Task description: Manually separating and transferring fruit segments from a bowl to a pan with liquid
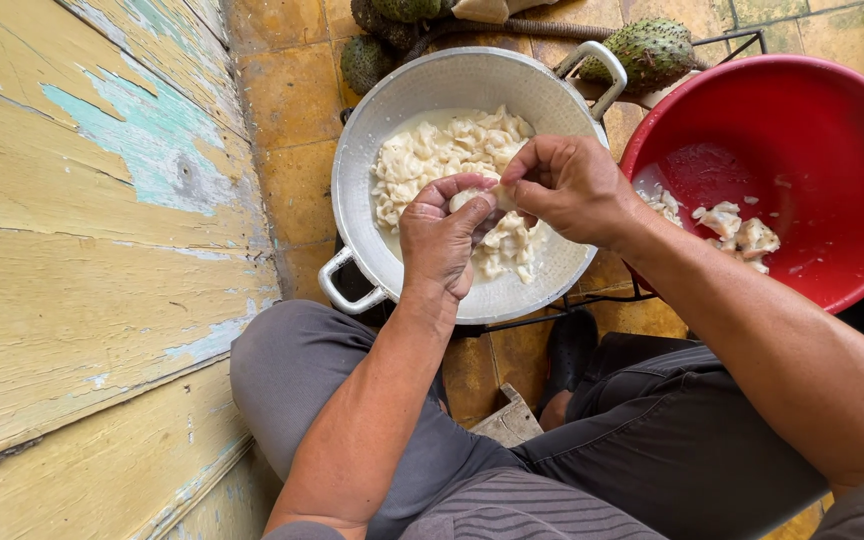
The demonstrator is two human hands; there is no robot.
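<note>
— What is underfoot?

— A floor (pixel 297 190) of worn yellow-brown tiles, with a plank wall (pixel 92 250) of peeling yellow and turquoise paint along its left side.

— And on it?

— A metal pan (pixel 357 200) with two handles, holding white fruit pulp (pixel 422 160) in milky juice, and just right of it a red basin (pixel 812 130) with a few scraps (pixel 742 235). Spiky green fruits (pixel 652 50) lie beyond the pan.

— The hands?

— Over the pan. The left hand (pixel 439 245) has its grip pinching a pale pulp piece (pixel 469 198); the right hand (pixel 572 185) presses fingertips onto the same piece. Both hide part of the pulp below.
</note>
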